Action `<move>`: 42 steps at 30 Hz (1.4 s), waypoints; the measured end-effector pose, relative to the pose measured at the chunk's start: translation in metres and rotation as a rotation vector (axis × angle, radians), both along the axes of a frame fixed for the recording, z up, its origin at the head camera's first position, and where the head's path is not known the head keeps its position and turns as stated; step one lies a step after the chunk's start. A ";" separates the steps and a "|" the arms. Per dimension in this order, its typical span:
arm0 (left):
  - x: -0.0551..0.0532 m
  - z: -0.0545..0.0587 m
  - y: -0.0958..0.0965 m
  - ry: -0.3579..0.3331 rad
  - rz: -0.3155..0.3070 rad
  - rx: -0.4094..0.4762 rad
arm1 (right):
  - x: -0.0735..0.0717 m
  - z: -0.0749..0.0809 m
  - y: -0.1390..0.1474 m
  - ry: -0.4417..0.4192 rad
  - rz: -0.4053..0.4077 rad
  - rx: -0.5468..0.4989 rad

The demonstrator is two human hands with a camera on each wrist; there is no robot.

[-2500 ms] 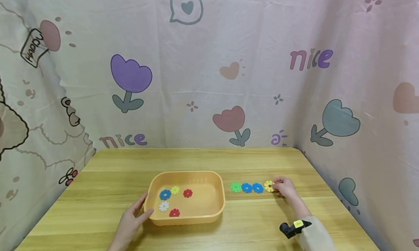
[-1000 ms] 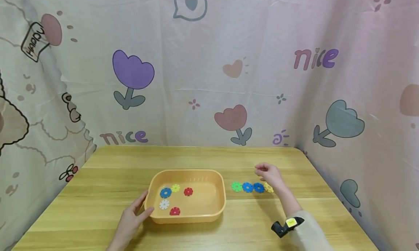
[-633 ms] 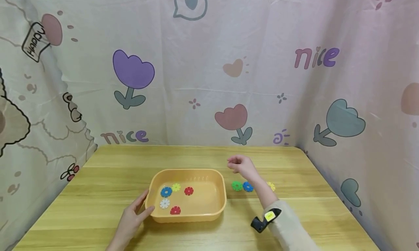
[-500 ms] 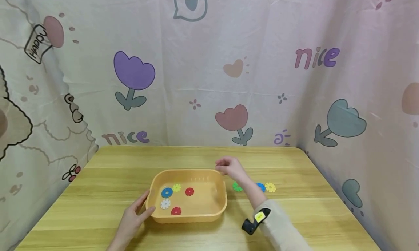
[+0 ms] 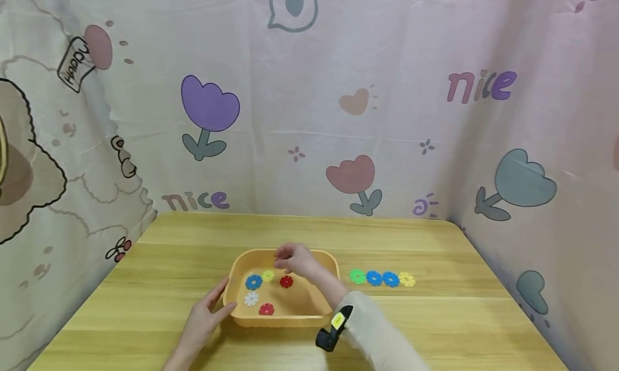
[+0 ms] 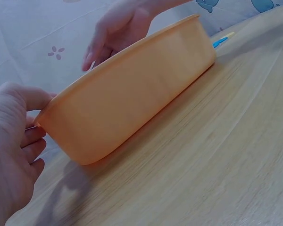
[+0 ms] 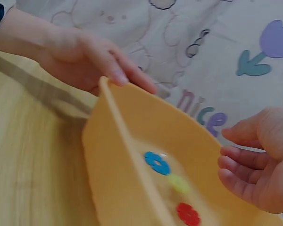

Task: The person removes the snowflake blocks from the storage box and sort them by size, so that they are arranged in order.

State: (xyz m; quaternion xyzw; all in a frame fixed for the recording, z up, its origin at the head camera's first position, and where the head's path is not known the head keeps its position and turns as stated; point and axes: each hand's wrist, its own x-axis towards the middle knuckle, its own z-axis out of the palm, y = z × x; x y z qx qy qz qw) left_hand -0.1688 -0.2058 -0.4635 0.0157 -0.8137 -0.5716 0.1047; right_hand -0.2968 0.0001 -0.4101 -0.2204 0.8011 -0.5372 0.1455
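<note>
My left hand (image 5: 205,313) grips the left end of a yellow-orange plastic basin (image 5: 285,321), its thumb at the rim. In the basin lie flower-shaped notched plastic discs: a blue disc (image 5: 253,282), a small yellow disc (image 5: 268,276), a white disc (image 5: 251,298), a red disc (image 5: 286,282) and another red disc (image 5: 266,309) at the near wall. My right hand (image 5: 297,259) hovers over the basin with loosely bent fingers and nothing between them. In the right wrist view, the right hand (image 7: 262,160) is above the discs, apart from them.
Right of the basin, a row on the wooden table (image 5: 459,322) runs from a green disc (image 5: 358,276) through two blue ones (image 5: 374,278) to a yellow one (image 5: 407,279). A printed curtain (image 5: 300,118) hangs behind the table. A black wrist camera (image 5: 333,328) sits on the right sleeve.
My right hand has let go of the yellow disc at the row's right end and swung left over the basin. That disc now lies beside the blue one. The left hand stays at the basin.
</note>
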 end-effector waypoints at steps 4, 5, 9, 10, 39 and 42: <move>-0.002 0.001 0.000 -0.022 -0.009 0.019 | 0.001 -0.008 -0.018 0.010 -0.007 0.015; -0.003 0.002 0.000 -0.023 -0.010 0.021 | 0.001 -0.010 -0.022 0.020 -0.006 0.030; -0.003 0.002 -0.001 -0.029 -0.013 0.026 | 0.004 -0.019 -0.037 0.058 -0.028 0.081; -0.002 0.001 -0.001 -0.027 -0.014 0.024 | 0.004 -0.022 -0.040 0.062 -0.034 0.085; -0.001 0.002 -0.001 -0.029 -0.017 -0.004 | 0.014 -0.048 -0.069 0.189 -0.090 0.463; 0.000 0.002 -0.001 -0.037 -0.015 -0.008 | 0.015 -0.047 -0.070 0.218 -0.089 0.511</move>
